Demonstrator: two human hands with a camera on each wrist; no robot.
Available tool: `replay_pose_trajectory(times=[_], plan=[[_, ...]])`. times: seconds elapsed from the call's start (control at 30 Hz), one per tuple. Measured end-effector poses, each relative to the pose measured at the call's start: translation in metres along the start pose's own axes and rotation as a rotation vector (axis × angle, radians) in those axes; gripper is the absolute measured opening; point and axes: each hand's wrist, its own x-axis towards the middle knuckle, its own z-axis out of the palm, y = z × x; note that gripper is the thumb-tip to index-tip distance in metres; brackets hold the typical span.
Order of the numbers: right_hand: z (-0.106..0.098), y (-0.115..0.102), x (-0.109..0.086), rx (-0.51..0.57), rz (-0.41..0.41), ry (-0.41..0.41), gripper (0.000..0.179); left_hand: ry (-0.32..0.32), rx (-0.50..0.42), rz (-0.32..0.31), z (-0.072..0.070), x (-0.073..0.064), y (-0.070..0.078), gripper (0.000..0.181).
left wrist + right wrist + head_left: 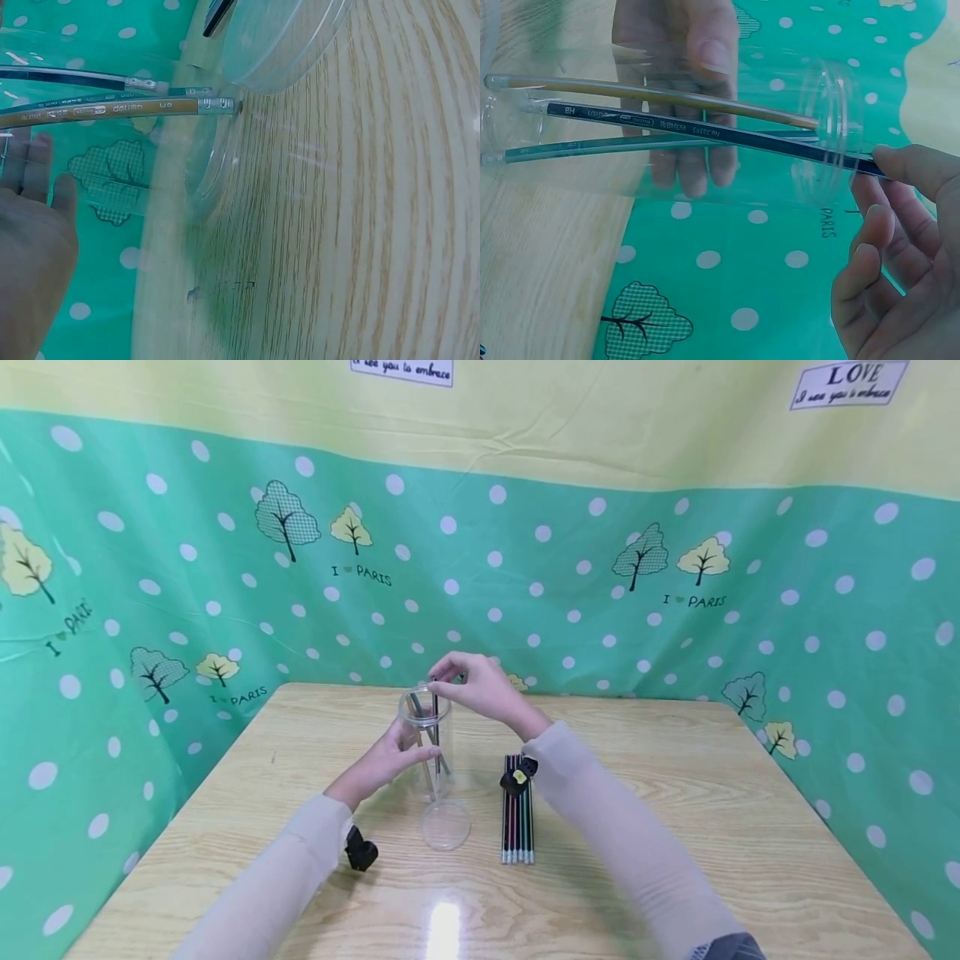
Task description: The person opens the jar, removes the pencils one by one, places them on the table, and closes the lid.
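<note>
A clear plastic jar (413,787) stands upright near the back of the table, and my left hand (386,762) holds it round its side. Through the wall in the right wrist view, a gold pencil (660,94) and a teal pencil (577,148) lean inside, eraser ends down. Between thumb and fingertips, my right hand (480,687) pinches the top of a dark blue pencil (705,133) at the jar's mouth. Most of that pencil hangs within the jar, its eraser end near the bottom.
A clear round lid (446,825) lies on the wooden table (637,827) in front of the jar. Right of it, several pencils (517,835) lie side by side under the right wrist's black camera (517,777). A green patterned cloth (525,568) hangs behind the table.
</note>
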Motion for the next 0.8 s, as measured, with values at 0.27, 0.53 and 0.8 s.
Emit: replay_pose_trajectory(times=[0.27, 0.53, 0.8], plan=[[-0.012, -0.008, -0.003, 0.028, -0.009, 0.036, 0.018, 0.01, 0.014, 0.005, 0.001, 0.0, 0.0, 0.076], [-0.024, -0.016, -0.006, 0.043, -0.046, 0.09, 0.018, 0.013, 0.011, 0.014, 0.001, 0.001, -0.001, 0.071], [-0.035, -0.023, -0.01, 0.04, -0.069, 0.146, 0.016, 0.015, 0.019, 0.006, 0.002, 0.0, -0.001, 0.072]])
